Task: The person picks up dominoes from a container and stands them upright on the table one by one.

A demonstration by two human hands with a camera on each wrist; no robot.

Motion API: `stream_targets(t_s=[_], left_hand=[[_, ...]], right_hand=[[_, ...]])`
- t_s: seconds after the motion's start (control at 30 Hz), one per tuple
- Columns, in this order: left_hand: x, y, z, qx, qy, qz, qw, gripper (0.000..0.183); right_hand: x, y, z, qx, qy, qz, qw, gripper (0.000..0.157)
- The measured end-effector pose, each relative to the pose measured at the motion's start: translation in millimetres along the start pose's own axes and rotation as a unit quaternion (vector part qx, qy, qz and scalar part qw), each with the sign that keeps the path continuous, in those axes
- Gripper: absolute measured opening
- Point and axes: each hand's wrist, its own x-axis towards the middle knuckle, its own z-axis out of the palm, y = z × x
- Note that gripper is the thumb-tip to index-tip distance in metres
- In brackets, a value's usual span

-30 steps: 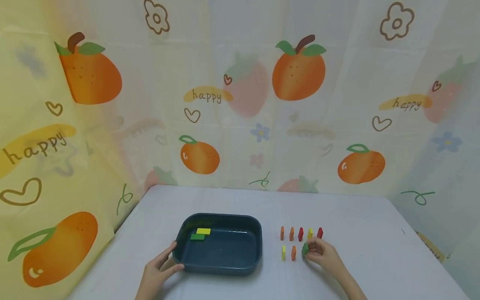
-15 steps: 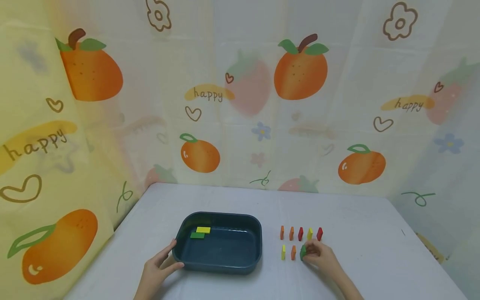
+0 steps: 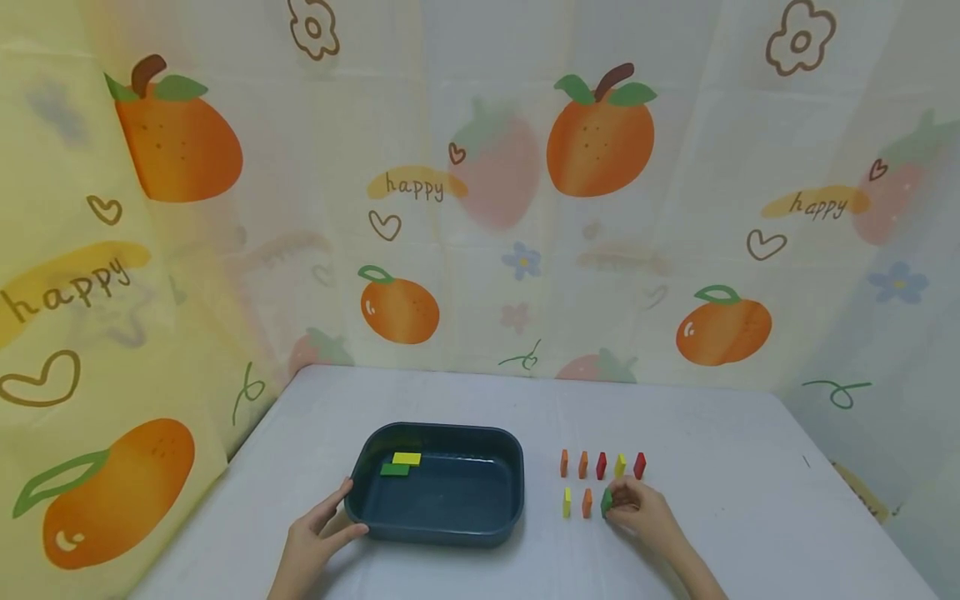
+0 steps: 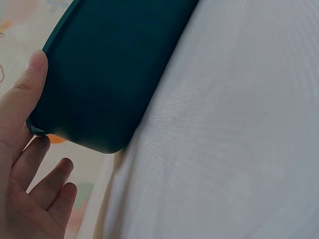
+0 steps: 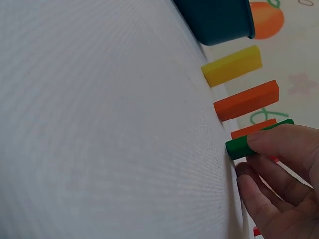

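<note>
My right hand [image 3: 643, 508] pinches a green domino [image 3: 605, 503] standing upright at the right end of the front row. The right wrist view shows the thumb on the side of the green domino [image 5: 237, 148], its foot right at the white cloth. Left of it in that row stand an orange domino [image 3: 587, 503] and a yellow domino [image 3: 566, 502]. My left hand [image 3: 313, 533] holds the left corner of a dark teal rectangular dish [image 3: 450, 538], thumb and index finger at its rim. Inside the dish lie a yellow domino [image 3: 407, 459] and a green domino [image 3: 394, 470], flat.
Behind the front row stands a back row: orange dominoes [image 3: 582, 465], a red domino [image 3: 602, 466], a yellow domino [image 3: 620, 465] and another red domino [image 3: 640, 465] at the right. A white cloth [image 3: 750, 500] covers the table. Fruit-printed curtains [image 3: 480, 208] enclose the back and sides.
The green domino in my right hand has shifted slightly left, and stands in line with the front row. My left hand stays at the dish, which keeps its place.
</note>
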Motion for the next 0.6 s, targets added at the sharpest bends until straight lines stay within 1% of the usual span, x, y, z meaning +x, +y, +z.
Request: stream_targets(t_s=[0.37,0.6], left_hand=[[-0.9,2.7,0.2,-0.005,0.000,-0.006,1.0000,0.067],[-1.4,4.5,0.3,-0.008,0.000,-0.020,0.9998,0.068]], right_hand=[[-0.5,-0.3,-0.6,0.012,-0.009,-0.003,1.000,0.020],[-0.3,-1.7,-0.2,0.008,-0.014,0.007,1.000,0.024]])
